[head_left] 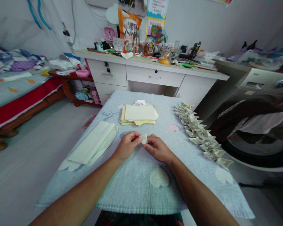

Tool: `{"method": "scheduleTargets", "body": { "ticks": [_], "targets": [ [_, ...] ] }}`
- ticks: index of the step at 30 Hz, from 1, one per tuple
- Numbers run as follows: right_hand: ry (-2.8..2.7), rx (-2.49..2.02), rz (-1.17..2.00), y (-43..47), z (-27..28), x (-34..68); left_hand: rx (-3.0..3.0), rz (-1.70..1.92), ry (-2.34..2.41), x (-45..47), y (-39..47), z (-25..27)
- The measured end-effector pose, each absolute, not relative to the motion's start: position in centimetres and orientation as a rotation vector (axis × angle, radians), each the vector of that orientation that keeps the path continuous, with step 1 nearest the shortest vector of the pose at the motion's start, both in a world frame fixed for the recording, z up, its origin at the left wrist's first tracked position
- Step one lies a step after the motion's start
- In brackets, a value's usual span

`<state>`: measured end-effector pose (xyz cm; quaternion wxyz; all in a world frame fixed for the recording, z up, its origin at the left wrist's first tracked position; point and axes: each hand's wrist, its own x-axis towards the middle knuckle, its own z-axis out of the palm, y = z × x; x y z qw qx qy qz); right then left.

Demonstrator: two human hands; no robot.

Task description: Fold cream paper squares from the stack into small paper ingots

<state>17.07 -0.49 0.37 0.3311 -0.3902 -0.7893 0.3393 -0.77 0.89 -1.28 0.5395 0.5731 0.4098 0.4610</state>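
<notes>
A small folded piece of pale paper [144, 138] is held up over the middle of the cloth-covered table [141, 191]. My left hand [129, 145] pinches its left side between thumb and fingers. On the right side, my right hand [156, 147] grips the lower edge with curled fingers and thumb. Beyond my hands lies a stack of cream and yellow paper sheets [140, 113]. Larger pale folded sheets [95, 142] rest to the left. Along the right edge stand rows of folded paper pieces [200, 133] with pointed tips.
A crumpled white tissue [139, 102] sits behind the stack. Past the table is a white desk [153, 73] crowded with jars, a pink clock [109, 33] and an orange snack bag [128, 29]. A washing machine [256, 81] stands at right, a bed [21, 81] at left.
</notes>
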Motion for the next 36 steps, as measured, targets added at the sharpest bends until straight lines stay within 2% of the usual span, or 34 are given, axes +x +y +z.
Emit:
{"method": "scheduleTargets", "body": {
  "ticks": [5, 12, 19, 36],
  "targets": [
    [-1.961, -1.005, 1.024, -0.4, 0.5, 17.6, 1.307, 1.083, 0.935, -0.7, 0.7, -1.0],
    [-1.617, -0.896, 1.390, -0.2, -0.1, 17.2, 1.362, 1.105, 0.916, -0.5, 0.3, -1.2],
    [-1.583, -0.867, 1.406, -0.1, -0.5, 17.0, 1.750, 1.154, 1.105, -0.4, -0.1, -0.4],
    [-1.578, -0.892, 1.368, -0.4, 0.0, 17.5, 1.512, 1.001, 0.936, -0.4, 0.0, -1.0]
  ]
}}
